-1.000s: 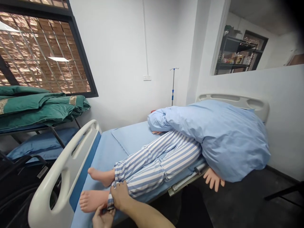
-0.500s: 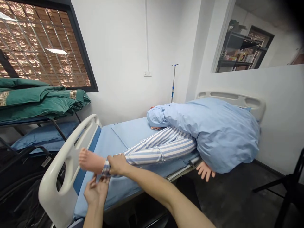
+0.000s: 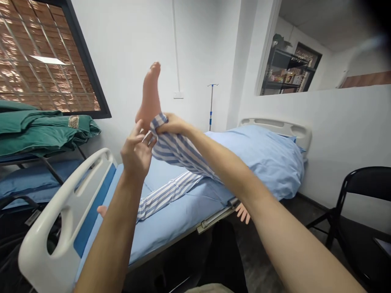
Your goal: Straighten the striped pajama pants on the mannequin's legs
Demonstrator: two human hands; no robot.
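A manikin in blue-and-white striped trousers [image 3: 186, 152] lies on the bed, one leg raised well above the mattress with its bare foot [image 3: 150, 93] toes-up. My right hand [image 3: 173, 123] is closed around that leg at the trouser cuff. Under the heel and ankle, my left hand [image 3: 137, 150] cradles the leg, palm up, thumb by the heel; its fingertips are partly hidden. The other striped leg [image 3: 171, 194] rests on the blue sheet, its foot mostly behind my left forearm. A light blue quilt [image 3: 259, 154] covers the manikin's upper body, and a manikin hand [image 3: 242, 212] hangs past the bed's edge.
The white footboard [image 3: 36, 244] rises at the left, the headboard [image 3: 293, 129] at the far right. A drip stand [image 3: 210, 108] stands by the wall. A black folding chair [image 3: 345, 215] is at right; green folded bedding [image 3: 45, 130] lies at left.
Both my hands have lifted the near leg from just above the mattress to high over the bed, its foot swinging from pointing left to pointing up. The view has shifted right.
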